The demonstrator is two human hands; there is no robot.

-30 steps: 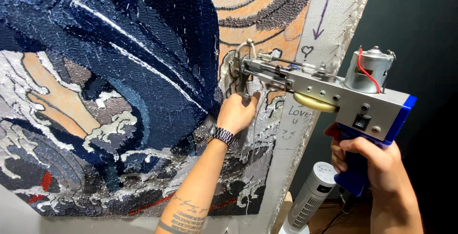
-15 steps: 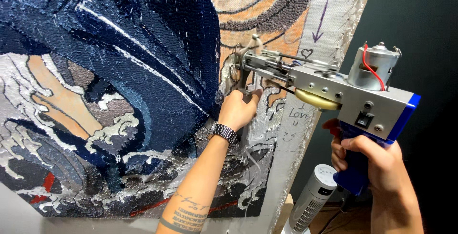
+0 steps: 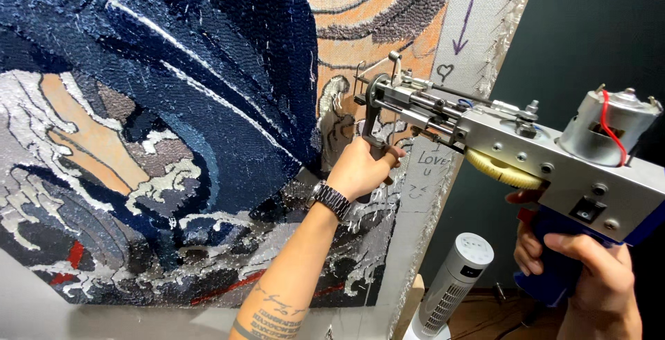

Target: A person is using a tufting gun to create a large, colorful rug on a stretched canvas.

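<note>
Tufting gun (image 3: 512,153) nose pressed to the rug canvas (image 3: 173,139), left hand (image 3: 364,170) gripping its front handle, right hand (image 3: 589,271) closed round the blue grip, white tower fan (image 3: 450,284) below the gun.

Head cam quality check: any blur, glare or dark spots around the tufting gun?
Head view: tufting gun sharp, small highlights on its metal body, no blown glare; left hand on the front grip and right hand on the blue grip evenly lit; rug crisp; dark wall at right underexposed, detail lost; straight frame edges bow slightly, wide-angle.
</note>
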